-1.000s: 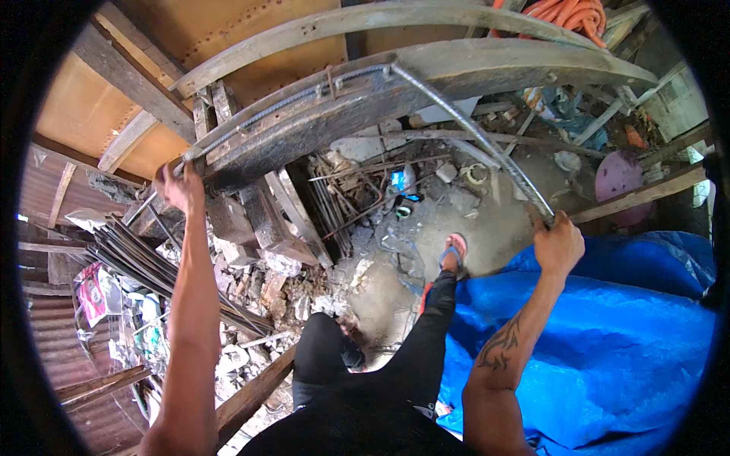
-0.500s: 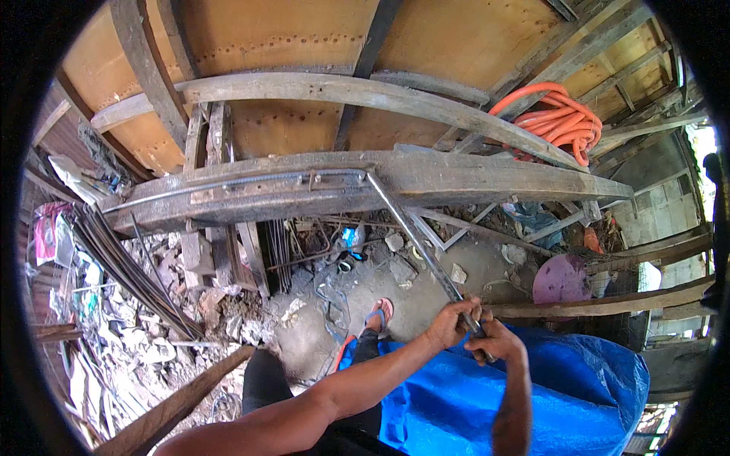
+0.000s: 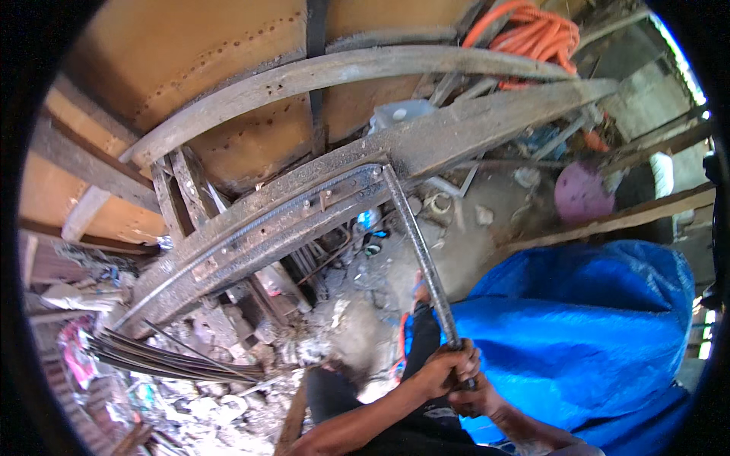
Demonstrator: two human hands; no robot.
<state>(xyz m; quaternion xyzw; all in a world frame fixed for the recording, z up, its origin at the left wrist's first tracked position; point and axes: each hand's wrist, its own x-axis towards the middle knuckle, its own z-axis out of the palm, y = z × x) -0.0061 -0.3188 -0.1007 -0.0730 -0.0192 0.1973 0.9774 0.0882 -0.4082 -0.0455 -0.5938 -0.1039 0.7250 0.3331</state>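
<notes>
Both my hands are wrapped round the lower end of a long grey metal pipe (image 3: 424,258). My left hand (image 3: 447,370) grips it slightly higher, and my right hand (image 3: 475,397) closes on it just below. At its far end the pipe meets the tip of a thin steel rod (image 3: 228,239) beside a peg. That rod lies along a thick wooden beam (image 3: 487,140), on a metal strip with several short upright pegs (image 3: 307,204). Whether the rod's tip sits inside the pipe cannot be made out.
A blue tarp (image 3: 578,327) covers a bulky thing at my right. Dark rods (image 3: 167,361) lie bundled at the left above rubble (image 3: 205,403). Behind the beam hangs an orange hose (image 3: 532,34). A pink round thing (image 3: 584,191) stands at the far right.
My hands and the pipe's near end have swung left and towards me, so the pipe stands steeper. The whole view has turned, and the beam now slants up to the right.
</notes>
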